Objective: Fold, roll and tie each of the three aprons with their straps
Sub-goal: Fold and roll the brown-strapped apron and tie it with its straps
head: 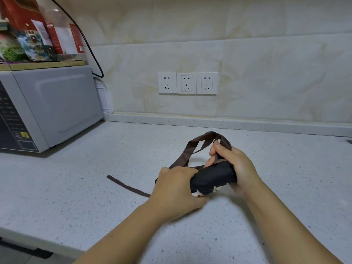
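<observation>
A dark apron (211,178) is rolled into a tight bundle, held just above the speckled white counter (95,197). My left hand (176,189) grips the bundle's left end, fingers curled over it. My right hand (233,164) holds the right end and pinches a brown strap (194,147) that arches up in a loop behind the roll. A second brown strap end (127,186) trails flat on the counter to the left. Only this one apron is in view.
A grey microwave (51,109) stands at the left with boxes and packets (36,31) stacked on top and a black cable (91,48) running down behind it. Three wall sockets (187,83) sit on the tiled backsplash. The counter's front edge runs across the lower left.
</observation>
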Demonstrator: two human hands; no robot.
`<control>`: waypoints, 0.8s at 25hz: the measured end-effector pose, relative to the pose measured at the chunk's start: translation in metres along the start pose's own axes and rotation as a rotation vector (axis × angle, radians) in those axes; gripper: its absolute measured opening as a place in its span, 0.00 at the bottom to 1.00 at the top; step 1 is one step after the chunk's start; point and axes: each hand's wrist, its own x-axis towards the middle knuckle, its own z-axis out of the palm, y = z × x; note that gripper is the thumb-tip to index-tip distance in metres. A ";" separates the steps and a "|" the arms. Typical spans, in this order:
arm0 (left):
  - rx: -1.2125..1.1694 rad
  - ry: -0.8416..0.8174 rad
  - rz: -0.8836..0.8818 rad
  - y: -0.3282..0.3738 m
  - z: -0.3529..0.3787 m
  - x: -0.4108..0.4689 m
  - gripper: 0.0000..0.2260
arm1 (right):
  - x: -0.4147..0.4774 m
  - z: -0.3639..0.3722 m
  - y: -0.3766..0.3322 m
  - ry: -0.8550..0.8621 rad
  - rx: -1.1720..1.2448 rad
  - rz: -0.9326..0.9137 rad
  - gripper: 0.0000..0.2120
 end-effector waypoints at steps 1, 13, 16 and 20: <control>-0.072 -0.122 -0.012 0.004 -0.006 0.004 0.14 | 0.001 -0.003 0.000 0.003 0.029 -0.001 0.13; -1.378 -0.101 -0.519 0.005 0.002 0.050 0.16 | 0.020 -0.002 0.003 0.173 0.415 0.199 0.26; -1.636 0.207 -0.619 -0.010 0.002 0.056 0.20 | 0.018 0.007 0.011 0.255 0.145 0.243 0.17; -1.748 0.378 -0.639 -0.024 0.002 0.057 0.22 | 0.007 0.029 0.015 0.103 -0.059 0.241 0.05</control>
